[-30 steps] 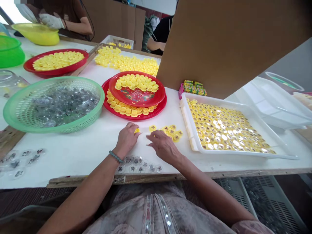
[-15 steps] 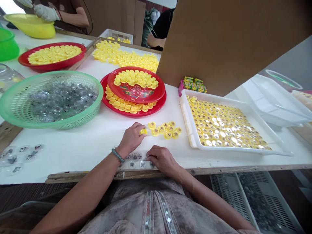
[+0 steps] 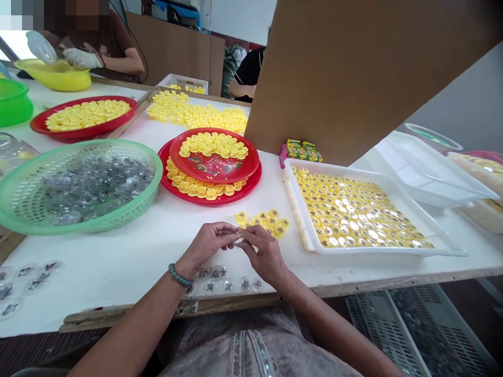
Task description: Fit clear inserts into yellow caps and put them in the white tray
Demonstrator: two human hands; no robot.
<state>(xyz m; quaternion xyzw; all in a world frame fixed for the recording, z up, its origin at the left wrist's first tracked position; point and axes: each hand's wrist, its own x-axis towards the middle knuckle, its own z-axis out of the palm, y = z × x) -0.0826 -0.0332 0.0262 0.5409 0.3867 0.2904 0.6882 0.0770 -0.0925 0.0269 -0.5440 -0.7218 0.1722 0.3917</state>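
Observation:
My left hand (image 3: pixel 210 243), with a beaded bracelet on its wrist, and my right hand (image 3: pixel 267 256) meet fingertip to fingertip above the table. Both are closed in a pinch. A small clear piece (image 3: pixel 239 239) glints between them; the yellow disc seen in my left fingers earlier is now hidden. Just behind my fingers lies a loose group of yellow discs with printed pictures (image 3: pixel 272 222). Below my hands, near the table edge, several clear round covers with dark pictures (image 3: pixel 228 285) lie in rough rows.
A green basket (image 3: pixel 155 175) of clear covers stands left, stacked red plates (image 3: pixel 251 157) with yellow discs in the middle. To the right is a white tray (image 3: pixel 301 230) of picture discs, before a cardboard panel (image 3: pixel 334 78). A gloved co-worker (image 3: pixel 118 63) sits across the table.
My right hand has risen from the clear covers near the edge to meet my left hand, which has turned inward with the yellow disc. The head view has tilted up slightly.

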